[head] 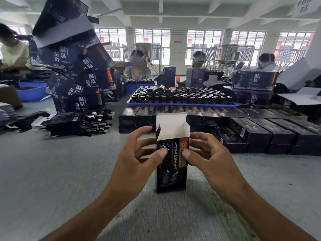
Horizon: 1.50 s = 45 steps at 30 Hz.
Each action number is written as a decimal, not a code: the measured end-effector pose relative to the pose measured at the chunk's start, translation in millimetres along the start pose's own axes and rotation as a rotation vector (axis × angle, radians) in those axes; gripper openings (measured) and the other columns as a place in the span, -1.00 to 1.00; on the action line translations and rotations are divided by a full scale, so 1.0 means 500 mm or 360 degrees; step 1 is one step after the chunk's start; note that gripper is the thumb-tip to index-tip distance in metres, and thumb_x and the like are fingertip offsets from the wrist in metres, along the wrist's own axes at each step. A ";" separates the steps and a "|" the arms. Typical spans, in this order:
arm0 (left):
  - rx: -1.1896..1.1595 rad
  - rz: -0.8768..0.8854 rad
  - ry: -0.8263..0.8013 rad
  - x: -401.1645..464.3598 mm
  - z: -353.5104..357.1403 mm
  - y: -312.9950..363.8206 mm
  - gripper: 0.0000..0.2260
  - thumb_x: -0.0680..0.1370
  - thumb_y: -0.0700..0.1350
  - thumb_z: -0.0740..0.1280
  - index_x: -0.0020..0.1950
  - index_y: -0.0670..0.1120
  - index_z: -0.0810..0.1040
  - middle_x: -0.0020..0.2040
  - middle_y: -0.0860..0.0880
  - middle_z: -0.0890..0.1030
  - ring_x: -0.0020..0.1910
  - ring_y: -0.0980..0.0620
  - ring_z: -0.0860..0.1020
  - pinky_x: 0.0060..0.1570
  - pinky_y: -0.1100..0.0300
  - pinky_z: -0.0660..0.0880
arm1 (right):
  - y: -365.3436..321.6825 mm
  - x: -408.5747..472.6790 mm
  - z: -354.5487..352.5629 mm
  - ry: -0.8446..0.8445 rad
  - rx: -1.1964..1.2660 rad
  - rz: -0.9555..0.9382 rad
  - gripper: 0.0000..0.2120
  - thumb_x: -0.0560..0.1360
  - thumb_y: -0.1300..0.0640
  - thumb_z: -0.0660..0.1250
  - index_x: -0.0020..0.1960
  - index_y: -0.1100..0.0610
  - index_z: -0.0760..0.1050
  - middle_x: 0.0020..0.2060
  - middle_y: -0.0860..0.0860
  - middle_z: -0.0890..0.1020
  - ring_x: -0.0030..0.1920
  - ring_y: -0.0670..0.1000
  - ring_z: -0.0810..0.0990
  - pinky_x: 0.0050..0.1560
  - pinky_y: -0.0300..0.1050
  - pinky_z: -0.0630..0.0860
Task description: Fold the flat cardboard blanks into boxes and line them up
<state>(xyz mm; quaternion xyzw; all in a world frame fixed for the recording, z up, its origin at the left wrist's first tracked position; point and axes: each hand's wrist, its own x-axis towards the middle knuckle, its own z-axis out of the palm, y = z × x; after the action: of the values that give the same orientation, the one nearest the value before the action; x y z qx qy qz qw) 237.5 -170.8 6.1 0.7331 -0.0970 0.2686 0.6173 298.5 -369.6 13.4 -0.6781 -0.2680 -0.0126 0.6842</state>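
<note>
Both hands, left hand [137, 153] & right hand [208, 153], grip upright box [172, 171], Chinese lettering, top flap open.

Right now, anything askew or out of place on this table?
Yes. The tall stack of large dark cartons at far left leans, its upper boxes tilted and twisted out of line. Three bottles lie on their sides atop the upright ones in the blue tray. The box in both hands looks fine, top flaps open.

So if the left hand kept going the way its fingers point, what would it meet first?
The left hand already grips the open-topped box, so it would press into that. Beyond it, probably the rows of finished boxes, though depth is hard to judge.
</note>
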 end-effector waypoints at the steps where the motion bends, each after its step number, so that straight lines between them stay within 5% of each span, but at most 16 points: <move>1: -0.0004 0.0032 0.0001 0.000 -0.001 0.002 -0.54 0.41 0.10 0.45 0.27 0.36 0.43 0.16 0.23 0.64 0.12 0.11 0.66 -0.03 0.32 0.60 | 0.000 -0.001 0.000 0.0000 -0.0022 -0.0017 -0.60 0.42 0.08 0.50 0.22 -0.09 0.51 0.06 -0.25 0.69 0.09 -0.20 0.66 -0.08 -0.40 0.57; 8: 0.0118 0.0129 -0.0074 -0.002 -0.006 0.002 -0.61 0.47 0.13 0.38 0.29 0.35 0.51 0.22 0.27 0.60 0.18 0.13 0.63 0.02 0.27 0.61 | -0.005 -0.009 0.004 -0.0067 -0.0309 -0.0171 -0.49 0.55 0.04 0.39 0.32 -0.46 0.34 0.16 -0.39 0.56 0.19 -0.31 0.57 -0.02 -0.44 0.54; 12: 0.0159 0.0098 -0.0090 0.002 -0.012 -0.001 -0.64 0.46 0.15 0.38 0.27 0.32 0.53 0.18 0.24 0.63 0.15 0.13 0.64 0.05 0.17 0.63 | -0.011 -0.011 0.005 -0.0133 -0.0437 -0.0214 -0.52 0.59 0.01 0.34 0.33 -0.50 0.34 0.15 -0.52 0.48 0.20 -0.38 0.50 -0.09 -0.55 0.47; 15: 0.0143 0.0065 -0.0103 0.002 -0.014 -0.002 -0.67 0.49 0.13 0.37 0.26 0.27 0.56 0.15 0.13 0.67 0.15 0.05 0.65 0.06 0.01 0.64 | -0.016 -0.011 0.000 -0.0151 -0.0470 -0.0210 -0.62 0.55 -0.19 0.28 0.31 -0.50 0.36 0.14 -0.52 0.48 0.18 -0.40 0.50 -0.10 -0.50 0.52; 19: 0.0134 0.0074 -0.0093 0.004 -0.015 0.008 -0.77 0.53 0.15 0.31 0.17 0.25 0.60 0.16 0.13 0.68 0.14 0.06 0.66 0.05 0.02 0.65 | -0.016 -0.011 0.001 -0.0110 -0.0473 -0.0222 -0.67 0.54 -0.28 0.16 0.29 -0.47 0.41 0.18 -0.43 0.52 0.21 -0.31 0.53 0.08 -0.23 0.55; 24: 0.0100 0.0150 -0.0035 0.005 -0.010 0.020 -0.79 0.46 0.17 0.35 0.07 0.28 0.65 0.26 0.37 0.55 0.19 0.24 0.60 0.01 0.31 0.59 | -0.020 -0.014 0.010 -0.0029 -0.0435 -0.0325 -0.68 0.56 -0.13 0.24 0.29 -0.28 0.52 0.30 -0.38 0.50 0.28 -0.29 0.51 0.11 -0.32 0.56; 27: 0.0145 0.0158 -0.0018 0.005 -0.013 0.020 -0.78 0.46 0.19 0.35 0.09 0.27 0.64 0.24 0.37 0.56 0.17 0.23 0.61 0.02 0.27 0.61 | -0.023 -0.017 0.013 0.0017 -0.0342 -0.0378 -0.73 0.56 0.02 0.30 0.23 -0.14 0.58 0.29 -0.40 0.51 0.25 -0.31 0.53 0.09 -0.43 0.52; 31: 0.0190 0.0148 0.0011 0.005 -0.013 0.021 -0.75 0.48 0.18 0.34 0.12 0.18 0.63 0.21 0.28 0.61 0.16 0.17 0.63 0.01 0.10 0.65 | -0.025 -0.016 0.013 0.0100 -0.0400 -0.0372 -0.73 0.57 0.12 0.36 0.09 -0.26 0.53 0.16 -0.38 0.61 0.17 -0.30 0.59 0.09 -0.44 0.51; 35: 0.0196 0.0144 0.0013 0.004 -0.012 0.021 -0.73 0.50 0.15 0.34 0.14 0.10 0.61 0.21 0.19 0.63 0.17 0.13 0.64 0.02 0.08 0.66 | -0.029 -0.019 0.013 0.0103 -0.0318 -0.0350 -0.66 0.53 -0.01 0.35 0.28 -0.25 0.48 0.16 -0.46 0.57 0.20 -0.33 0.56 0.04 -0.50 0.47; 38: 0.0195 0.0156 0.0013 0.003 -0.011 0.022 -0.74 0.51 0.12 0.35 0.15 0.08 0.61 0.22 0.20 0.63 0.18 0.14 0.63 0.03 0.14 0.65 | -0.033 -0.020 0.015 0.0120 -0.0302 -0.0362 -0.64 0.52 -0.13 0.30 0.31 -0.20 0.52 0.17 -0.34 0.62 0.20 -0.27 0.59 0.10 -0.43 0.51; 45: 0.0160 0.0192 -0.0011 0.000 -0.009 0.021 -0.80 0.55 0.02 0.35 0.16 0.09 0.61 0.13 0.12 0.69 0.15 0.11 0.65 -0.01 0.19 0.64 | -0.034 -0.021 0.021 0.0184 -0.0252 -0.0379 -0.70 0.53 -0.07 0.33 0.24 -0.10 0.60 0.04 -0.19 0.70 0.11 -0.17 0.66 0.06 -0.37 0.55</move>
<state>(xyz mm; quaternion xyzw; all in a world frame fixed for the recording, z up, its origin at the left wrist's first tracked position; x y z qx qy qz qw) 231.5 -168.7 15.6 0.7569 -0.1294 0.3074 0.5620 279.5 -365.0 24.4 -0.6916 -0.3048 -0.1537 0.6366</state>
